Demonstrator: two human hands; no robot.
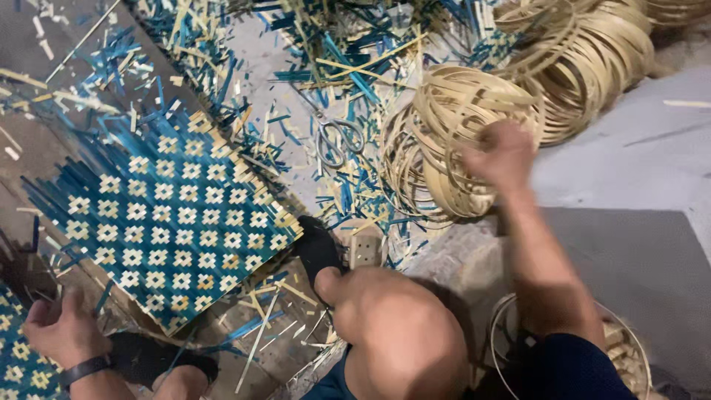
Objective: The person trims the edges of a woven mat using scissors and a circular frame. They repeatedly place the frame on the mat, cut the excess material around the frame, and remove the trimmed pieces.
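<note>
The right hand [502, 154] is closing its fingers on a bamboo ring [463, 141] in the floor stack; neighbouring rings may be dragging out and tumbling. The left hand [58, 330] is resting half-curled, gripping nothing, beside the woven mat [170, 215]. Scissors [337, 141] are lying nearby.

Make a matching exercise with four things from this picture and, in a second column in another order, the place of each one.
Things:
1. scissors
2. woven mat
3. right hand
4. left hand

Places:
a. at the bottom left, a dark band on its wrist
b. on the pile of pale hoops
c. on the floor among blue and pale strip scraps, left of the hoops
d. flat on the floor at the left, blue with pale squares

Pairs: 1-c, 2-d, 3-b, 4-a
</note>
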